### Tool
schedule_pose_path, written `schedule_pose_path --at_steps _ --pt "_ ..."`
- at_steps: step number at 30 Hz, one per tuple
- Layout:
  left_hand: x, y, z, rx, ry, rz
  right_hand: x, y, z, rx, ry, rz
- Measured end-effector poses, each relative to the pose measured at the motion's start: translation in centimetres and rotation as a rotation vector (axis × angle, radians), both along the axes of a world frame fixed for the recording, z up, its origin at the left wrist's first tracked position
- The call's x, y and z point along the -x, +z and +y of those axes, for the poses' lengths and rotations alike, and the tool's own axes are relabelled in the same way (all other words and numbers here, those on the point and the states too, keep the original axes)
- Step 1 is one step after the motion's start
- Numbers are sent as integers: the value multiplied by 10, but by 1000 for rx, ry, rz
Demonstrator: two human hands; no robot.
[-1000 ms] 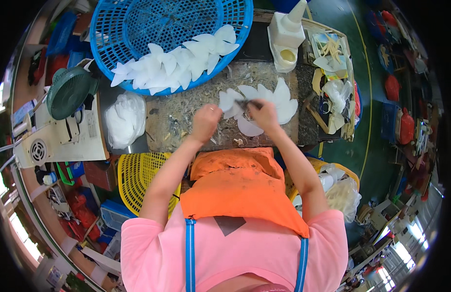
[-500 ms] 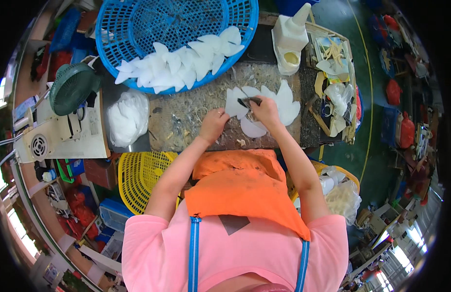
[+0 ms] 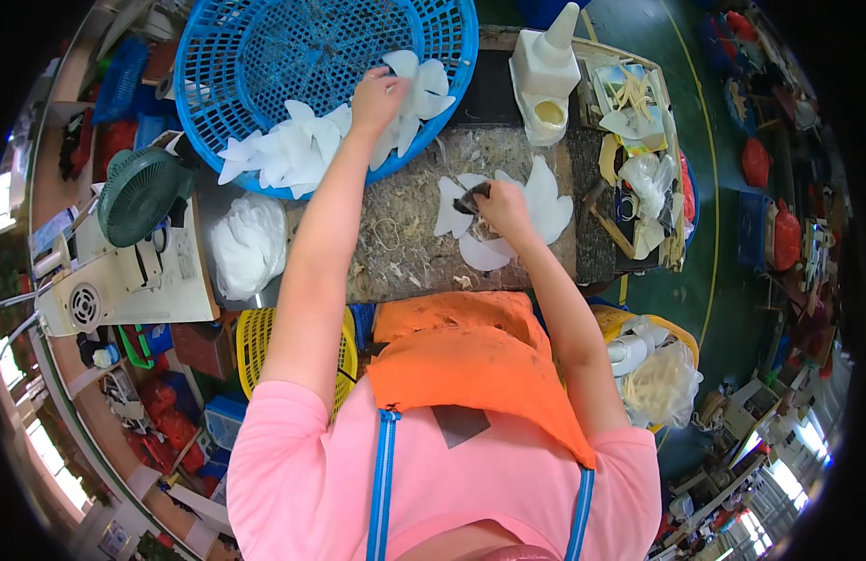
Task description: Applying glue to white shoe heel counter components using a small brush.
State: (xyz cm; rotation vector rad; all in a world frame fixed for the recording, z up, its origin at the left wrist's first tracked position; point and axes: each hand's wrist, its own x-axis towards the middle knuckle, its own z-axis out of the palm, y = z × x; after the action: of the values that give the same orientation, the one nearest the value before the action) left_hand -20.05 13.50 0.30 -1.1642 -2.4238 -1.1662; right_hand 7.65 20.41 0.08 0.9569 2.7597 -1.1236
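Observation:
Inside the large blue mesh basket (image 3: 325, 166), my left hand (image 3: 377, 101) is over a row of overlapping white petal-shaped pieces (image 3: 297, 148). Its fingers are curled in among them, and whether they pinch one I cannot make out. On the worn work board, my right hand (image 3: 504, 208) grips a small dark tool (image 3: 470, 197), perhaps a brush, over more white petal-shaped pieces (image 3: 546, 201). These pieces fan out around the hand, and one (image 3: 483, 253) lies below it, partly covered.
A white bottle with a cone spout (image 3: 548, 65) stands behind the board, right of the basket. Rightward is a cluttered tray (image 3: 639, 140). A clear bag of white material (image 3: 249, 245) and a green fan (image 3: 141, 192) are at left. Yellow baskets (image 3: 251, 351) flank my lap below the board.
My left hand has left the board beside the white pieces and reached up and left into the blue basket. The right hand stays over the pieces, still gripping the dark tool.

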Motion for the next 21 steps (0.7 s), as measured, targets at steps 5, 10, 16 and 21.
schedule_pose_path --at_steps 5,10,16,21 --pt "-64 36 10 -151 -58 166 -41 -8 -26 -281 297 300" --pt "-145 -19 -50 443 -543 -72 -59 -3 -43 -222 544 238" --pt "-151 -37 -66 405 -370 -74 -28 11 71 -208 -143 336" --pt "-151 13 -70 315 -354 -254 -7 7 162 -545 -202 173"
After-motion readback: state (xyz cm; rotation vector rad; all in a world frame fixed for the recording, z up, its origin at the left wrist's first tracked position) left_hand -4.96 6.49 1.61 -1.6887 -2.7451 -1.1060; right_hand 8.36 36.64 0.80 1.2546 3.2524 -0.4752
